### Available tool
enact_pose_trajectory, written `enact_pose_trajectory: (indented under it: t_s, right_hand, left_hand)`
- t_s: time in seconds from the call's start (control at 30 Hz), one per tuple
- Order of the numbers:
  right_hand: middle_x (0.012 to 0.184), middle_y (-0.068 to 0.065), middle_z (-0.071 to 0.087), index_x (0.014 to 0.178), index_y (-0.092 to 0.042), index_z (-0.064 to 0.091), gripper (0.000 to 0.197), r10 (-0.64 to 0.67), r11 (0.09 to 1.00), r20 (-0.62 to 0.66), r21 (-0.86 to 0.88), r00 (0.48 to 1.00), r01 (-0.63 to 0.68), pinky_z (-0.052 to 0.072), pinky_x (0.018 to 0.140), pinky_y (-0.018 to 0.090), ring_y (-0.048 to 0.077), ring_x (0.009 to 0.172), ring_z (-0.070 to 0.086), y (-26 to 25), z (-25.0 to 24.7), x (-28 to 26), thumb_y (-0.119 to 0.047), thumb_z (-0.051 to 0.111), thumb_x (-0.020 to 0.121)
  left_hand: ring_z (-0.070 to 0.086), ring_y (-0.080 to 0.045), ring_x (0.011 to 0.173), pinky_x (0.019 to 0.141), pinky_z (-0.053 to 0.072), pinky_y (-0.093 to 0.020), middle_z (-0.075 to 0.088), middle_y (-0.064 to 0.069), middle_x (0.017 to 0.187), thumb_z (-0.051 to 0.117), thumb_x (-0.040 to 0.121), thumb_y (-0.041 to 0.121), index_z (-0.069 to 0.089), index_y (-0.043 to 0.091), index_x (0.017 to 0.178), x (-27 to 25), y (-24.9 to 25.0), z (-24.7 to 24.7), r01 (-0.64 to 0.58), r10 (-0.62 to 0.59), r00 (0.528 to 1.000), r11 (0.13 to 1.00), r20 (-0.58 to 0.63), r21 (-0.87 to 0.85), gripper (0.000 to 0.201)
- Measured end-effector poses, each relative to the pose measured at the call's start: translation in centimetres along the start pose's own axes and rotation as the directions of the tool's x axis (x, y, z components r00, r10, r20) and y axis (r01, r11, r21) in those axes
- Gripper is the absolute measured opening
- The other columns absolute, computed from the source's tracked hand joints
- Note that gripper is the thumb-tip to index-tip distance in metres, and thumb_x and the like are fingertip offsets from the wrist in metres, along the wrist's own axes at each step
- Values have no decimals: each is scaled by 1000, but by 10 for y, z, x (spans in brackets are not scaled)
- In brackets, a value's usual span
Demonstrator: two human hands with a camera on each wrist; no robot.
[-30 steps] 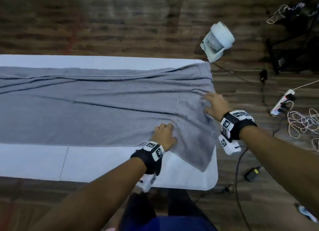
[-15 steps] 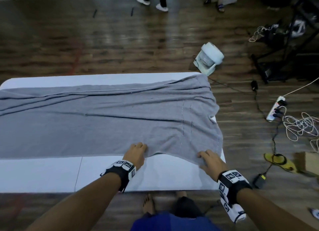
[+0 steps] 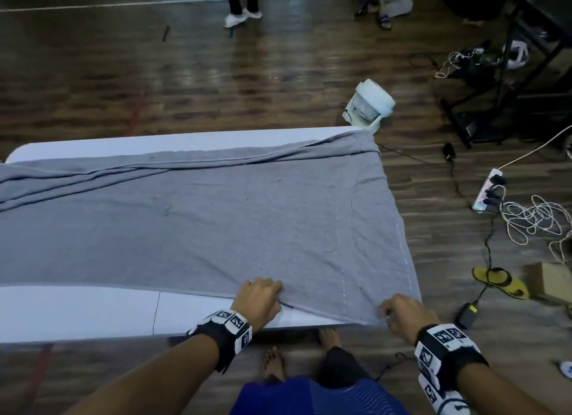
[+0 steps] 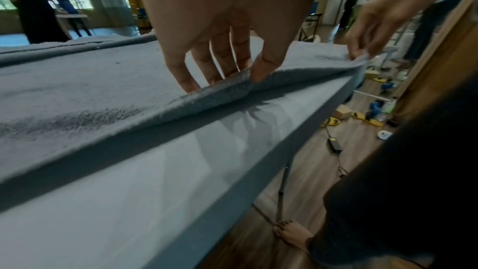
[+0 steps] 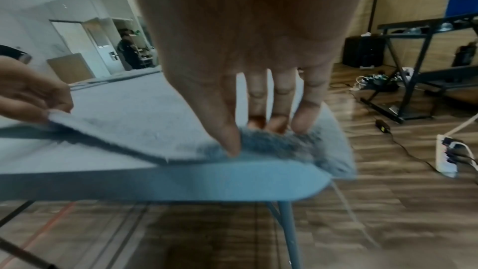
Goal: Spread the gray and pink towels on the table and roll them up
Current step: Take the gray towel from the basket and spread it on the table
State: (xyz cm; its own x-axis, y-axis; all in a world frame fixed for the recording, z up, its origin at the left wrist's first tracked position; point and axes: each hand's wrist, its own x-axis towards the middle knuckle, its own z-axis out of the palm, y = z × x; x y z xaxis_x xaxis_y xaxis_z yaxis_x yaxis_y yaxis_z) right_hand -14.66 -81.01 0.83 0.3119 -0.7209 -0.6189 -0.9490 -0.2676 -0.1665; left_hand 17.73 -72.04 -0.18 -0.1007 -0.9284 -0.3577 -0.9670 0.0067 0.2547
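The gray towel [image 3: 201, 228] lies spread over most of the white table [image 3: 93, 309], with long folds along its far edge. My left hand [image 3: 260, 297] pinches the towel's near edge [image 4: 220, 87] between thumb and fingers, lifting it slightly off the table. My right hand [image 3: 399, 312] pinches the towel's near right corner [image 5: 271, 140] at the table's corner. No pink towel is in view.
A white fan [image 3: 370, 105] stands on the wood floor beyond the table's far right corner. A power strip [image 3: 489, 188], cables, a yellow slipper [image 3: 501, 281] and a cardboard box [image 3: 551, 281] lie to the right. A black metal rack [image 3: 510, 83] stands at far right.
Both hands have moved from the towel's right end back to its near edge and now pinch it. The towel's right end has been pulled flatter and nearer the table's front.
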Motion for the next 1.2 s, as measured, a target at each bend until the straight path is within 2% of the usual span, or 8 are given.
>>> enact_pose_trajectory:
  t_s: [0.1, 0.3, 0.4, 0.53, 0.63, 0.8, 1.07, 1.2]
  right_hand:
    - [114, -4, 56, 94, -33, 60, 12, -21, 995, -6, -99, 1000, 21, 46, 90, 32, 20, 106, 57, -22, -6, -3, -33, 60, 83]
    - [114, -4, 49, 114, -27, 50, 48, -321, 942, -92, 70, 943, 328, 44, 88, 33, 17, 105, 50, -101, 11, 6, -51, 68, 76]
    - [115, -3, 48, 117, -25, 48, 49, -330, 930, -114, 132, 937, 343, 43, 88, 30, 18, 104, 49, -137, 25, 7, -46, 68, 77]
    - [107, 4, 58, 106, -22, 56, 19, -319, 935, -113, 122, 941, 332, 45, 83, 35, 27, 100, 58, -152, 32, 8, -22, 55, 87]
    - [101, 1, 62, 100, -23, 60, 15, -336, 925, -120, 143, 934, 351, 46, 81, 33, 25, 94, 59, -143, 33, 3, -21, 55, 86]
    - [93, -3, 63, 96, -25, 62, 10, -378, 923, 7, 88, 926, 376, 45, 74, 30, 21, 87, 60, -133, 30, -1, -28, 59, 87]
    - [107, -8, 50, 118, -25, 51, 54, -501, 846, 28, 226, 865, 483, 46, 89, 31, 11, 97, 49, -207, 37, 20, -45, 74, 74]
    - [105, 3, 61, 110, -22, 55, 25, -499, 856, 57, 191, 865, 481, 44, 80, 32, 26, 100, 58, -253, 48, 22, -26, 61, 85]
  left_hand:
    - [60, -28, 62, 51, 44, -30, 61, -4, 67, 58, 62, 19, 55, 16, 75, -14, -3, 2, -54, 53, 998, 998, -39, -31, 14]
    - [55, -31, 96, 79, 44, -40, 63, -12, 101, 46, 89, 19, 57, 9, 103, -24, -1, -9, -43, 39, 999, 991, -35, -127, 20]
    - [56, -31, 95, 80, 41, -39, 64, -14, 99, 48, 89, 19, 58, 8, 98, -28, 1, -11, -99, 93, 995, 982, -39, -163, 18]
    - [56, -30, 95, 81, 39, -34, 63, -14, 99, 50, 90, 18, 59, 7, 99, -33, -5, -12, -150, 140, 988, 965, -63, -215, 17]
    - [54, -30, 100, 83, 38, -35, 59, -13, 106, 56, 85, 16, 57, 9, 106, -35, -21, -10, -189, 195, 981, 969, 18, -161, 22]
    - [55, -31, 104, 85, 38, -35, 60, -9, 109, 50, 85, 8, 60, 15, 110, -51, -62, -8, -33, 30, 999, 996, 34, 81, 28]
    - [57, -31, 99, 79, 44, -37, 63, -10, 104, 53, 86, 13, 61, 13, 108, -85, -69, -7, -11, 2, 999, 983, -47, -185, 23]
    - [59, -32, 91, 74, 46, -38, 65, -13, 98, 58, 79, 5, 55, 9, 105, -91, -72, -15, -40, 12, 994, 965, -108, -258, 27]
